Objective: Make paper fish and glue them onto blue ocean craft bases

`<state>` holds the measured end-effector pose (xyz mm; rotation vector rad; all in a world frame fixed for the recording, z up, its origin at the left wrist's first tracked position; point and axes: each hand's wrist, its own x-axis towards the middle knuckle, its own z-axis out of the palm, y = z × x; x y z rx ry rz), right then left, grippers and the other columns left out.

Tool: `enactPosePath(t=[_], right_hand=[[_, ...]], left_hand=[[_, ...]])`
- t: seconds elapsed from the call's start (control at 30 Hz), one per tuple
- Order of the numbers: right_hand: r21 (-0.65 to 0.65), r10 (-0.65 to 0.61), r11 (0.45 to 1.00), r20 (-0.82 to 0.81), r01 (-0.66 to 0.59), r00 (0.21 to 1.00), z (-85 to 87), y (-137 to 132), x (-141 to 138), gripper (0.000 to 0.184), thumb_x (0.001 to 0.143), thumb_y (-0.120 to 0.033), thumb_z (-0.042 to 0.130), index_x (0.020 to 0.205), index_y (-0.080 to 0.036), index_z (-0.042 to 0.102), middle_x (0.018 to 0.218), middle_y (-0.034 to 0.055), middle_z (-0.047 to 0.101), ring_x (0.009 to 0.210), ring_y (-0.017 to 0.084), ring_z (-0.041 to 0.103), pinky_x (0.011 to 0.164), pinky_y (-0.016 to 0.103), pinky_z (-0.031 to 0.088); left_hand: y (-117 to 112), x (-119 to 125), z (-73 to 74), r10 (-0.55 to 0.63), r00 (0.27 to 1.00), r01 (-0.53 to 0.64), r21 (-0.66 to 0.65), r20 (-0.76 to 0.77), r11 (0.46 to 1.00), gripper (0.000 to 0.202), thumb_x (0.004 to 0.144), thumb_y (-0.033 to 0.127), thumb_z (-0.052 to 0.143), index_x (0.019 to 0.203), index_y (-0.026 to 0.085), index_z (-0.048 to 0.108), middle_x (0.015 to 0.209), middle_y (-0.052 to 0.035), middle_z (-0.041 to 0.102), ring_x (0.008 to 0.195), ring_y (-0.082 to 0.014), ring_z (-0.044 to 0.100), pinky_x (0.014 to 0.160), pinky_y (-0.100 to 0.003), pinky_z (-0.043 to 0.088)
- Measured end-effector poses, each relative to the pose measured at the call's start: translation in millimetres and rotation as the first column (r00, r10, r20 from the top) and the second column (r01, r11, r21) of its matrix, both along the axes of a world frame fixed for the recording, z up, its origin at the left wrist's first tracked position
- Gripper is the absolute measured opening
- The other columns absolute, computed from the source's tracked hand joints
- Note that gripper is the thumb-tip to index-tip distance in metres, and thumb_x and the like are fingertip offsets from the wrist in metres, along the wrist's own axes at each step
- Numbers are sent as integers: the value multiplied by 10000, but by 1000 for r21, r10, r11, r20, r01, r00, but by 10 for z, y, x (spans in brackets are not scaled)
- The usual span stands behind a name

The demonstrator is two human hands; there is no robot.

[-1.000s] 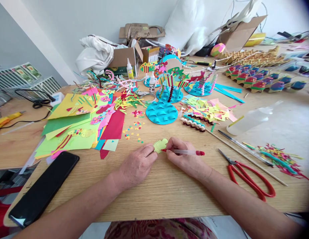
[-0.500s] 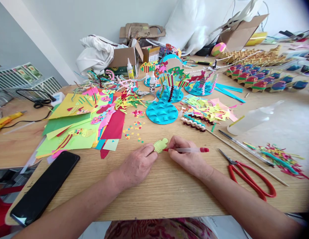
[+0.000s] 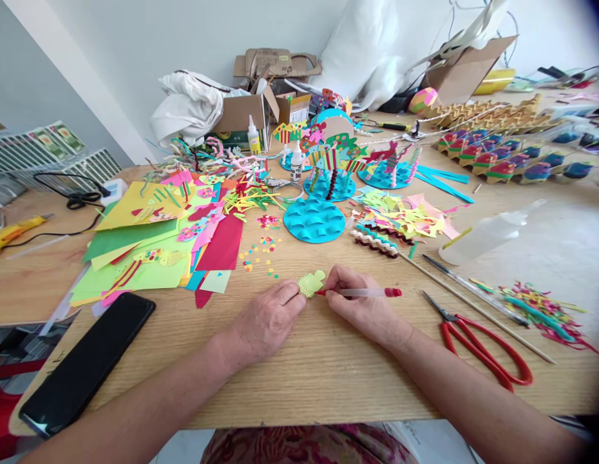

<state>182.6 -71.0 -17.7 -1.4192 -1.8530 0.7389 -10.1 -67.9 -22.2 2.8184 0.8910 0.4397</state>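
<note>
You are pinning the paper cutout (image 3: pixel 312 282), seemingly thin, light and easily creased, flat on the table (image 3: pixel 304 380) just ahead, your left hand (image 3: pixel 268 319) pinching its near-left edge while your right hand (image 3: pixel 360 303) is gripping the red pen (image 3: pixel 364 292) against it.

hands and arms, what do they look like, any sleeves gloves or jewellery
The left hand and the right hand wear no gloves or rings. The left forearm and the right forearm show no sleeve, watch or bracelet up to the picture's edge. A red and pink patterned fabric garment shows at the lap.
</note>
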Motion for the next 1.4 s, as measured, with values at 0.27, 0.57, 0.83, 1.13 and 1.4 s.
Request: enactPosePath(t=[0.27,0.57,0.83,1.13,1.4], right_hand=[[-14,-3,1000,-85,2,996,18,10,14,59,623,-146,414,596,-193,436,542,-41,458,482,84,400,434,192,294],[-20,2,1000,-30,-3,1000,31,-4,11,61,633,-148,419,597,-194,434,531,-47,449,477,83,403,436,191,293],[-14,10,1000,-9,-10,1000,23,3,-1,62,628,-145,418,603,-199,433,524,-51,453,466,83,403,434,192,289],[-6,27,1000,-4,-27,1000,16,-5,-13,55,627,-153,411,601,-199,429,522,-45,456,464,87,401,440,201,290],[5,20,1000,-1,-20,1000,20,3,-26,58,647,-160,405,606,-198,418,520,-41,450,457,87,392,437,203,289]], left_hand=[[4,2,15,-11,999,11,2,-32,1000,240,844,101,366,1036,160,498,1040,-83,503,1016,-189,477,865,-333,465],[6,-4,13,-29,999,28,-21,-28,999,319,866,115,345,1150,187,473,1067,-90,488,1086,-198,442,873,-352,456],[2,-13,15,-29,999,28,-8,-31,1000,320,868,127,348,1158,175,475,1065,-92,499,1104,-205,436,893,-359,449],[3,-9,23,-32,998,31,-18,-57,999,309,851,115,390,1143,149,487,1076,-102,482,1112,-207,422,923,-339,426],[6,-3,22,-33,998,32,-13,-46,999,296,869,130,361,1135,157,487,1091,-99,485,1102,-202,432,906,-344,440]])
